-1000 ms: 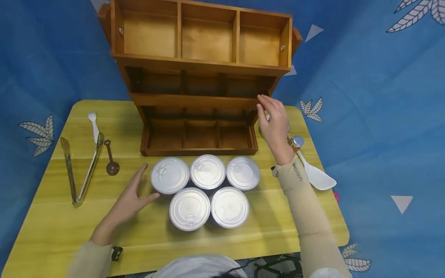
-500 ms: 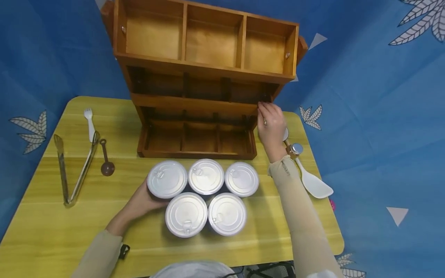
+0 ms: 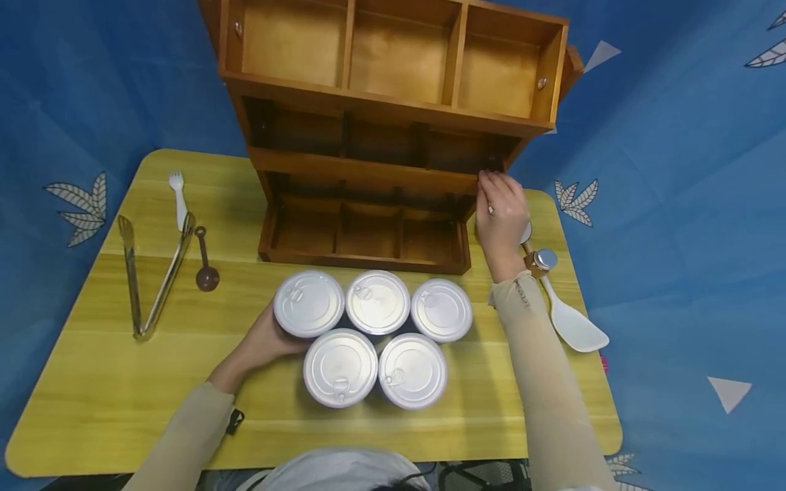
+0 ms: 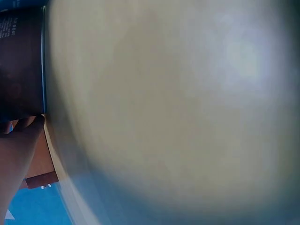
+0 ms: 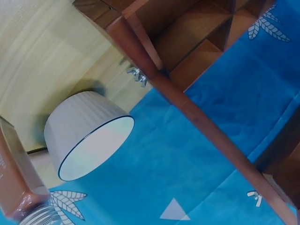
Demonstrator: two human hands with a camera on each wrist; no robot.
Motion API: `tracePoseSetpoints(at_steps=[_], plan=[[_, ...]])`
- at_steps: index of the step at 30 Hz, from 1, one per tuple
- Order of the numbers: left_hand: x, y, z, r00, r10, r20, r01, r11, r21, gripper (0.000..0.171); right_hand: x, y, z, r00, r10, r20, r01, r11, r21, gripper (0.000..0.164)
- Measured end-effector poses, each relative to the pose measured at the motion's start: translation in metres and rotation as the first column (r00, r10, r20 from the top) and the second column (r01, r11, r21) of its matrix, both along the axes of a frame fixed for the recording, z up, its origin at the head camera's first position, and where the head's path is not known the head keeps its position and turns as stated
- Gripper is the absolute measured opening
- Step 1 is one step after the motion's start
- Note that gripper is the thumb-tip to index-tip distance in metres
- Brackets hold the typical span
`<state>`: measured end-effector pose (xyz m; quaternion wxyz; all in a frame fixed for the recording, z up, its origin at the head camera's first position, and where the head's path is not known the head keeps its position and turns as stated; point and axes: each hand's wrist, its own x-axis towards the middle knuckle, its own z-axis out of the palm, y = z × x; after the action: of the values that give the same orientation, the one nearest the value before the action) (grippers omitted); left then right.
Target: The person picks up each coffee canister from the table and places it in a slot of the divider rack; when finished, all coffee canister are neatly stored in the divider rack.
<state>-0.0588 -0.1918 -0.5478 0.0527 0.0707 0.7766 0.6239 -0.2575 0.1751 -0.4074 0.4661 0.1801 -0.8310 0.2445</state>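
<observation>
Several cans with white lids and pull rings stand in two rows on the yellow table. My left hand (image 3: pixel 267 341) grips the back-left can (image 3: pixel 309 304) from its outer side; the lid hides the fingertips in the head view. In the left wrist view that can's dark side (image 4: pixel 21 61) shows, with the fingers at its end. A tiered wooden shelf (image 3: pixel 368 164) with compartments rises behind the cans. At its right end my right hand (image 3: pixel 505 213) holds the edge of the middle tier, fingertips bent at the wood. The right wrist view does not show this hand.
Metal tongs (image 3: pixel 157 300), a white fork (image 3: pixel 179 198) and a brown scoop (image 3: pixel 207 277) lie on the left. On the right are a small capped jar (image 3: pixel 543 260), a white spatula (image 3: pixel 577 327) and a white bowl (image 5: pixel 86 136). Blue cloth (image 3: pixel 675 273) hangs behind.
My left hand has moved right from beside the back-left can and closed round it. My right hand, earlier raised by the shelf with fingers spread, now holds the tier's edge. The head view shifted slightly.
</observation>
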Motion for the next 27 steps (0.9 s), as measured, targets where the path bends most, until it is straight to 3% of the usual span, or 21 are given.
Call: tracePoseSetpoints(at_steps=[8,18,27], plan=[[0.000,0.001,0.001,0.999,0.040,-0.026,-0.040,0.999,-0.018,0.121,0.000,0.000,0.004,1.000,0.000,-0.014,0.000,1.000,0.009,0.020],[0.006,0.000,0.001,0.989,0.141,-0.040,-0.143,0.989,-0.042,0.120,0.004,0.001,-0.002,1.000,-0.007,0.023,0.006,1.000,0.023,0.021],[0.001,-0.005,0.022,0.965,0.259,-0.038,-0.259,0.966,0.021,0.121,0.003,0.001,0.001,1.000,-0.015,0.007,0.014,1.000,0.013,0.020]])
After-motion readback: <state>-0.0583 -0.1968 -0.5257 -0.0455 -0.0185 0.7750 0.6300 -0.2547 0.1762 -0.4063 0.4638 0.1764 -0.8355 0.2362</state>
